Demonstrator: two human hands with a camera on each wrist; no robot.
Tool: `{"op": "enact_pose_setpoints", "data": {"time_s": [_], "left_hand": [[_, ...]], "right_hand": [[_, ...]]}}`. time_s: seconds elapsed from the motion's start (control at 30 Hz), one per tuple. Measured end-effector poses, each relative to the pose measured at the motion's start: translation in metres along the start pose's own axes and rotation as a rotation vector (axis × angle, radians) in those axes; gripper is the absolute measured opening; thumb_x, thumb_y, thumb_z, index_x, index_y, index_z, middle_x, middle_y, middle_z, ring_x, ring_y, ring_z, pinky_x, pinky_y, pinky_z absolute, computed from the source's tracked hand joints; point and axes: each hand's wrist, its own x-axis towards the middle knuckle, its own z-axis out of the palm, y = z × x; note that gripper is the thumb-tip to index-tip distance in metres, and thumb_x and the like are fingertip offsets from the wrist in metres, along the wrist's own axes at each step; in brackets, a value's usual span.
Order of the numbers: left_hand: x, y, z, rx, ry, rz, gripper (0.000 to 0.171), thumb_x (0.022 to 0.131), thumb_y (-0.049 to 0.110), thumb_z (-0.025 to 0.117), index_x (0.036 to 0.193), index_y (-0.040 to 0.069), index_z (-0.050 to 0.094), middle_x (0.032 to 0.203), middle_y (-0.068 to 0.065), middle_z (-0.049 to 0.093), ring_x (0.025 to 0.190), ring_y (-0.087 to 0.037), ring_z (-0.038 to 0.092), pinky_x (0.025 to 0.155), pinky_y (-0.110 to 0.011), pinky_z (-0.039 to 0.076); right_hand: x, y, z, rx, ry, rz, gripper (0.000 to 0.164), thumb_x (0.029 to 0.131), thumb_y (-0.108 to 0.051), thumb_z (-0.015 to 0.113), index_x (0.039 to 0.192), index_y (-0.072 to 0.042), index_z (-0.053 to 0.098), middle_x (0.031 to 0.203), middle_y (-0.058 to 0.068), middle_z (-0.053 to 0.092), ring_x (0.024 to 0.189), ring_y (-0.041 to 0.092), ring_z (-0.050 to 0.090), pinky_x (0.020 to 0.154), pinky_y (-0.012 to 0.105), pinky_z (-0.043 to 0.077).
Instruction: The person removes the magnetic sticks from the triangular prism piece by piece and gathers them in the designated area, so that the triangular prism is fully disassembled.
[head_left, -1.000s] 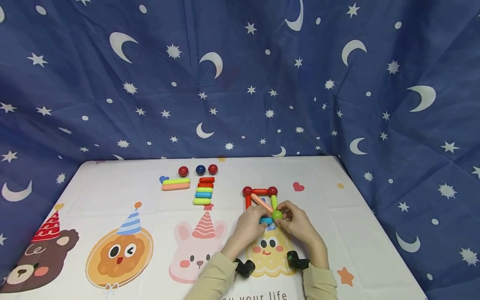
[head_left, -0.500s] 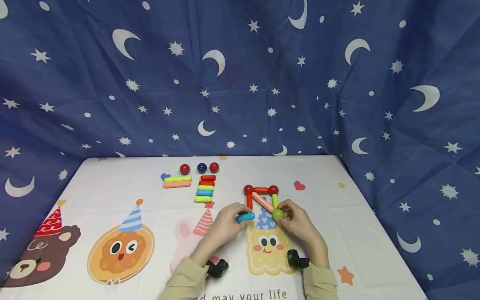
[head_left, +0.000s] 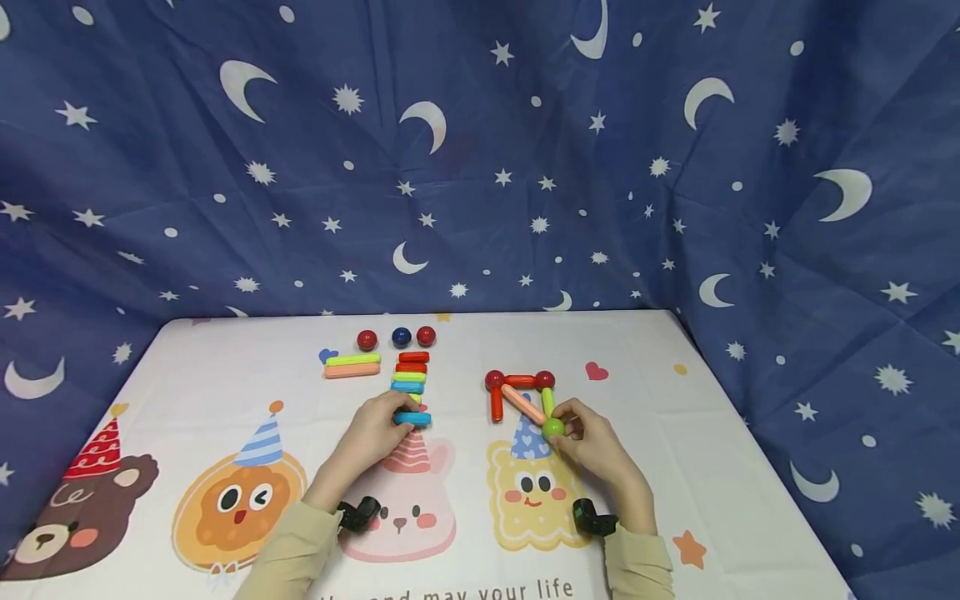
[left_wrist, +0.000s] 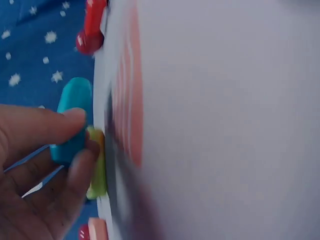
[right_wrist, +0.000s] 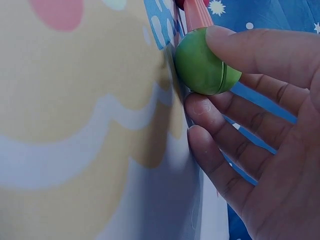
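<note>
From the head view, the left hand [head_left: 375,429] pinches a blue stick [head_left: 412,418], long axis crosswise, just below a stack of four short sticks [head_left: 409,373]. The right hand [head_left: 588,442] grips one green ball [head_left: 553,427]. Three balls [head_left: 401,337] lie beyond.

The left wrist view shows fingers [left_wrist: 45,125] curled on the blue stick [left_wrist: 74,120].

The right wrist view shows fingers [right_wrist: 250,47] around the green ball [right_wrist: 202,62].

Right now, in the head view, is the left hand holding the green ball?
No: the left hand grips a blue stick by the stick pile, while the right hand holds the green ball.
</note>
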Motion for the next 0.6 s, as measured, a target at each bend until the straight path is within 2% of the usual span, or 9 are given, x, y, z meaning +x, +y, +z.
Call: {"op": "enact_pose_setpoints", "data": {"time_s": [0.1, 0.37, 0.5, 0.6], "left_hand": [[0.003, -0.009, -0.006, 0.071, -0.012, -0.002, 0.02, 0.077, 0.005, 0.075, 0.095, 0.012, 0.07, 0.097, -0.004, 0.069, 0.085, -0.02, 0.06, 0.081, -0.041, 0.05], [0.009, -0.01, -0.011, 0.227, 0.0, 0.013, 0.019, 0.076, 0.007, 0.077, 0.094, 0.009, 0.07, 0.081, -0.003, 0.061, 0.072, -0.016, 0.049, 0.064, -0.031, 0.045], [0.011, -0.008, -0.012, 0.271, 0.001, -0.014, 0.021, 0.076, 0.008, 0.078, 0.094, 0.009, 0.068, 0.079, -0.004, 0.057, 0.069, -0.016, 0.047, 0.062, -0.03, 0.043], [0.012, -0.008, -0.013, 0.271, 0.022, -0.032, 0.02, 0.076, 0.007, 0.078, 0.093, 0.008, 0.067, 0.079, -0.004, 0.056, 0.069, -0.017, 0.048, 0.06, -0.03, 0.043]], "right_hand": [[0.0, 0.0, 0.001, -0.001, -0.004, 0.004, 0.032, 0.079, -0.004, 0.074, 0.106, -0.013, 0.06, 0.094, 0.006, 0.06, 0.081, 0.017, 0.052, 0.067, 0.022, 0.044], [0.001, -0.001, 0.0, -0.012, -0.001, 0.029, 0.032, 0.08, -0.005, 0.074, 0.107, -0.014, 0.06, 0.096, 0.005, 0.06, 0.081, 0.017, 0.052, 0.067, 0.023, 0.044], [0.0, 0.0, 0.0, -0.012, -0.004, 0.022, 0.033, 0.08, -0.005, 0.074, 0.108, -0.014, 0.059, 0.096, 0.005, 0.06, 0.081, 0.017, 0.052, 0.067, 0.023, 0.044], [0.0, 0.0, -0.001, -0.009, -0.006, 0.017, 0.033, 0.08, -0.005, 0.074, 0.108, -0.013, 0.059, 0.095, 0.005, 0.06, 0.081, 0.017, 0.051, 0.067, 0.022, 0.044]]}}
